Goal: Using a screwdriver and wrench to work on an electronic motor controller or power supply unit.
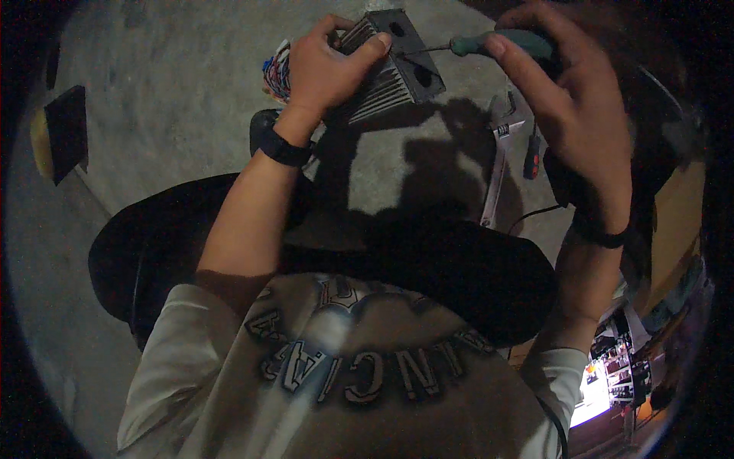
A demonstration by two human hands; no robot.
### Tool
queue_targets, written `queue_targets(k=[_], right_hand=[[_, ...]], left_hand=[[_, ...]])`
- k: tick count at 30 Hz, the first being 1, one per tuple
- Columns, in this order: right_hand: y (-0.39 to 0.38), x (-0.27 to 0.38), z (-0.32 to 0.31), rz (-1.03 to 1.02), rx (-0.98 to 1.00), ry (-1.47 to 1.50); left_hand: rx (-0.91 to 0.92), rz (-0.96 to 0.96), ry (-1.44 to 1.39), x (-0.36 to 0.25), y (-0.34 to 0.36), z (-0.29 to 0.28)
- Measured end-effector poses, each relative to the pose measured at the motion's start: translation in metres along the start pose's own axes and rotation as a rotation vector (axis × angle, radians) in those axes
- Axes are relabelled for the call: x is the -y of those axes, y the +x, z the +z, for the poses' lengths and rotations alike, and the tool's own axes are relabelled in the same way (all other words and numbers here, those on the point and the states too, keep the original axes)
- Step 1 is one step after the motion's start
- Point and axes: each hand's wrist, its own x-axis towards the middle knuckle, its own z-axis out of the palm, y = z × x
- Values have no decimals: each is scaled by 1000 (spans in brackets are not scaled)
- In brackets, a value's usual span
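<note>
A finned metal box (382, 93), like a heat-sink housing, is tilted up off the floor with a dark flat end plate (419, 57) facing right. My left hand (330, 70) grips it, the thumb lying across the fins. A bundle of coloured wires (278, 75) comes out on its left, beside my wrist. In my right hand (577, 96) is a screwdriver (478, 44) with a green handle, the fingers wrapped round it. Its thin shaft points left, and the tip meets the end plate near the fins; the exact contact point is too small to make out.
On the concrete floor (183, 99) lie an adjustable wrench (497, 172) and a second screwdriver with a red and black handle (532, 159), both below my right hand. A dark block with a yellow side (65, 134) stands far left. Cardboard (677, 229) is at the right.
</note>
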Motion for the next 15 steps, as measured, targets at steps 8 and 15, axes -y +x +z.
queue_targets(k=[8,15], right_hand=[[-16,-27,38,-525,-263,-103],[-15,-15,34,-256,-233,-40]], left_hand=[[-95,92,61,4,-7,-1],[-124,145,77,8,-5,0]])
